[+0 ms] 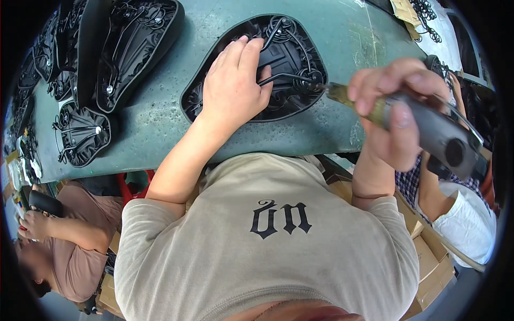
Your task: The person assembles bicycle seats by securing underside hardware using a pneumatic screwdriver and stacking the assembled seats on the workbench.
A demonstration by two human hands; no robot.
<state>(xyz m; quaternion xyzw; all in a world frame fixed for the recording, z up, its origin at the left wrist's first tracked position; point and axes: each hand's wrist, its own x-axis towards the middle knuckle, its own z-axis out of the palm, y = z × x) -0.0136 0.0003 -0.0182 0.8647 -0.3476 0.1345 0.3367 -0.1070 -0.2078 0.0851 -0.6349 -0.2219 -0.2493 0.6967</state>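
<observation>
An upside-down black bicycle saddle lies on the green table, its wire rails and coil springs facing up. My left hand is closed over the saddle's rails near the narrow end, its thumb beside one rail; the fingertips' undersides are hidden. In my right hand is a dark grey power screwdriver, with fingers and thumb wrapped round its body. Its front end points left at the saddle's right-hand spring. The tip is at the spring; whether it touches I cannot tell.
More upturned saddles crowd the table on the left, including a smaller one near the front edge. Wire springs lie far right. One person sits at left, another at right; cardboard boxes stand below.
</observation>
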